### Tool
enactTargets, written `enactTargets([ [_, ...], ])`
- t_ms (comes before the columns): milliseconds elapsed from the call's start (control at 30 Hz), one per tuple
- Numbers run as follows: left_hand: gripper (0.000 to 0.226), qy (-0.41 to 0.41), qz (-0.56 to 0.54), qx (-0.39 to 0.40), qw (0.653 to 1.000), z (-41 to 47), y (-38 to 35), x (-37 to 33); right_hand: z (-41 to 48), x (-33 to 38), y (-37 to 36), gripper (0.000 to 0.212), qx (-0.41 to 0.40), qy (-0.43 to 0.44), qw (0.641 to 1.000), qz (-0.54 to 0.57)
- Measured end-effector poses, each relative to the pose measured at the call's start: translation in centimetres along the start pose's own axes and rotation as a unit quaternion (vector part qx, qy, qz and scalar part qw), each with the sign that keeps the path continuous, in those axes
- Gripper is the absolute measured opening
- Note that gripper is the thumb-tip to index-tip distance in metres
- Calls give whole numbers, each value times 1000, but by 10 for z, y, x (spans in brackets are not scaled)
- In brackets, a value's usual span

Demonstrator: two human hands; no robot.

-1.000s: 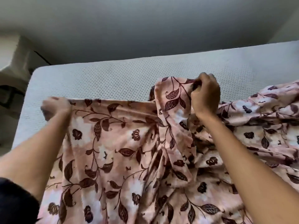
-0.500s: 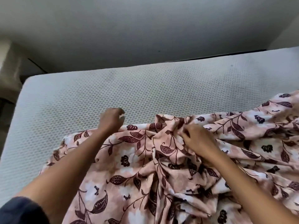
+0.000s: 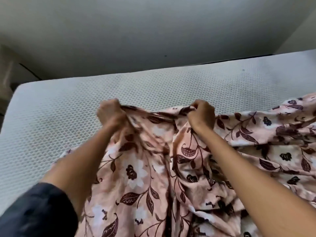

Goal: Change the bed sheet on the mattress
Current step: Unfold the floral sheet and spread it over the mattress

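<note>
At the far left, beyond the rounded corner of the mattress, a beige shape stood too blurred to identify. The mattress lay bare there, its white honeycomb-textured cover exposed along the left side and across the whole far edge, with a plain grey wall behind it. At the lower left your dark sleeve was pushed up the forearm, and that arm reached forward over the bed. Your left hand, somewhat blurred, was clenched round a bunched fold of the bed sheet, its fingers curled tight on the cloth. The sheet, pink with dark maroon leaves and pale flowers, ran as a short gathered band between your two fists and fell from them toward you in loose folds, covering the near middle of the mattress. Your right hand gripped the other end of that gathered edge, thumb and curled fingers pinching the fabric, level with the left. To its right the rest of the sheet lay crumpled on the mattress, spreading out to the right edge of the view, while the far strip of mattress beyond it was uncovered.
</note>
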State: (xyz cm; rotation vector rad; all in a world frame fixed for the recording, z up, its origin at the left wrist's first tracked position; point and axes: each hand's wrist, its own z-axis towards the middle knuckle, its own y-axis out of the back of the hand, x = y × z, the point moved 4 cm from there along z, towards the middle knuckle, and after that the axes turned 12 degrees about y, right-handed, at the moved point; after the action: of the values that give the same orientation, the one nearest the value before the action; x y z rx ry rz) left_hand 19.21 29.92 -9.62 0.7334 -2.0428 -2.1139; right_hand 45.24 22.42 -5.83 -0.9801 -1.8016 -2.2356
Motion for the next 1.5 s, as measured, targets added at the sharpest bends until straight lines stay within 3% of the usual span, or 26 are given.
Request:
enactTargets([
  [33,24,98,-49,-16,994,23,21,19,9,6,11,29,-44,8,999,18],
  [100,35,295,-165,-70,939,63,59,81,29,20,30,30,-128,26,990,48],
  [167,50,399,-219,-94,885,83,81,143,39,32,44,29,-207,45,976,58],
  [200,56,410,-208,-68,885,82,86,161,39,40,46,28,-231,64,969,64],
  [267,61,380,-127,-57,914,74,88,180,34,58,33,25,-182,138,972,48],
  [367,53,246,-15,-88,965,67,74,163,16,65,-15,18,63,203,975,-70],
  [400,51,180,1,-73,981,69,61,152,9,64,-28,16,102,201,970,-88],
  [534,48,-10,20,39,999,62,8,90,-13,58,-52,23,81,203,973,-80],
  [667,55,-84,74,143,983,51,-32,57,-35,52,-66,22,97,229,962,-112],
  [734,40,-113,106,156,975,42,-37,49,-42,53,-74,22,95,246,954,-140],
  [834,21,-87,106,77,988,47,-11,48,-45,62,-79,33,62,270,941,-196],
  [934,25,81,-59,-66,993,84,51,63,-28,62,-81,59,98,225,941,-232],
  [1034,33,301,-280,-191,891,125,110,116,-10,67,-75,27,105,162,965,-175],
  [1100,31,356,-285,-222,862,133,126,147,-7,83,-73,21,86,175,974,-119],
  [1167,34,340,-238,-201,887,123,123,160,-11,102,-81,20,134,219,966,-21],
  [1267,51,260,-91,-95,957,97,87,146,-31,120,-95,29,294,248,917,104],
  [1367,36,111,31,-35,993,79,46,96,-28,102,-89,34,213,284,934,33],
  [1501,30,-60,110,48,991,31,-4,17,-8,30,-66,22,103,226,968,-35],
])
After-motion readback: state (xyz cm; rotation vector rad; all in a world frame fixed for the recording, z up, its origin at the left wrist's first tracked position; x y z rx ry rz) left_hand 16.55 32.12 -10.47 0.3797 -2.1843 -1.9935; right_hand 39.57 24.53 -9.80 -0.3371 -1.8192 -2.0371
